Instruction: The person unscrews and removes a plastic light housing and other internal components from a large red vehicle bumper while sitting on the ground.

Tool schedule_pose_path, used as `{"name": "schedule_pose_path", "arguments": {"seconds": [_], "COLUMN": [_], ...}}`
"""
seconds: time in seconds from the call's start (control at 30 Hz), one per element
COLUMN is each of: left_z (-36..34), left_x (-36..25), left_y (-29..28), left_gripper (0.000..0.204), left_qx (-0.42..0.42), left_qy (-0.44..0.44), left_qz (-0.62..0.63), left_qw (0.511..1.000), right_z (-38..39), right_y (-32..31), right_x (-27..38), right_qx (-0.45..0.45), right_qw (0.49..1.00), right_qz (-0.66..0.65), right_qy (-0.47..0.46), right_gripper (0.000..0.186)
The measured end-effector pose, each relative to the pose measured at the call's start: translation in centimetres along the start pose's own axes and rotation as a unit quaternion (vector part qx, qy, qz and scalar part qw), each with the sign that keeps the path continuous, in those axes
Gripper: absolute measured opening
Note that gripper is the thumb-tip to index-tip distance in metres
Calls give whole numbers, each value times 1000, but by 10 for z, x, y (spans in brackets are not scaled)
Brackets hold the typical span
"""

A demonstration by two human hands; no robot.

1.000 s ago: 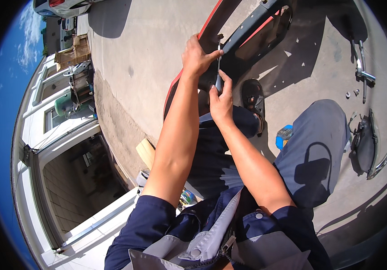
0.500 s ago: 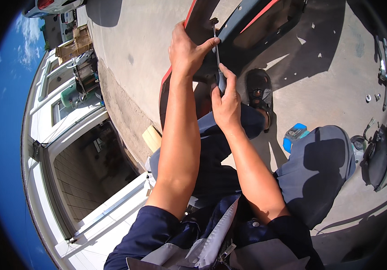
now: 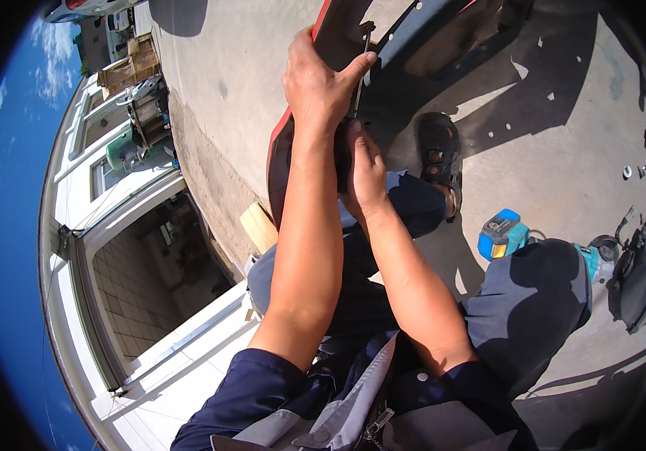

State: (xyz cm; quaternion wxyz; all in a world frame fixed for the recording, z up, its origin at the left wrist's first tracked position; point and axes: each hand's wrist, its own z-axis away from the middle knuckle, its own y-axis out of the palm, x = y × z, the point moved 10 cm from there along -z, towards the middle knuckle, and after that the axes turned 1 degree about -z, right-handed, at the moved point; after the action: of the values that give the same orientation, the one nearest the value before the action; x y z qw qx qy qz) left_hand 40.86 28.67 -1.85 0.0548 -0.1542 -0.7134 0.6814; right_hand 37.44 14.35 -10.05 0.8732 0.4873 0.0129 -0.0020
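Left hand (image 3: pixel 319 86) clamped on the red bumper panel (image 3: pixel 282 161); right hand (image 3: pixel 364 169) closed around a screwdriver (image 3: pixel 359 71) against it.

Brown cardboard boxes (image 3: pixel 131 69) sit stacked far off by the building, upper left; no labels readable.

drill (image 3: pixel 505 234) right of knee, sandal (image 3: pixel 439 156) behind
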Motion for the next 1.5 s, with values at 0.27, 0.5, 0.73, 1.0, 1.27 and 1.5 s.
{"name": "schedule_pose_path", "arguments": {"seconds": [0.27,0.5,0.73,1.0,1.27,1.5], "left_z": [-39,-30,-29,-28,-32,-32], "left_x": [7,0,1,6,18,15], "left_y": [19,19,16,22,34,20], "left_gripper": [83,76,74,66,57,50], "left_qx": [183,163,141,139,160,54], "left_qy": [20,40,60,46,-8,-49], "left_qz": [102,148,139,171,263,49], "left_qw": [978,975,978,974,952,996], "right_z": [-2,-11,-7,-11,-2,-11], "right_y": [-32,-54,-46,11,28,-37], "right_x": [12,42,21,-17,-26,27], "right_qx": [-9,-40,-50,-28,105,-50], "right_qw": [982,915,936,995,973,959], "right_qz": [189,394,331,87,-142,279], "right_qy": [-16,-76,-110,-40,146,-5], "right_gripper": [37,46,33,39,57,48]}}
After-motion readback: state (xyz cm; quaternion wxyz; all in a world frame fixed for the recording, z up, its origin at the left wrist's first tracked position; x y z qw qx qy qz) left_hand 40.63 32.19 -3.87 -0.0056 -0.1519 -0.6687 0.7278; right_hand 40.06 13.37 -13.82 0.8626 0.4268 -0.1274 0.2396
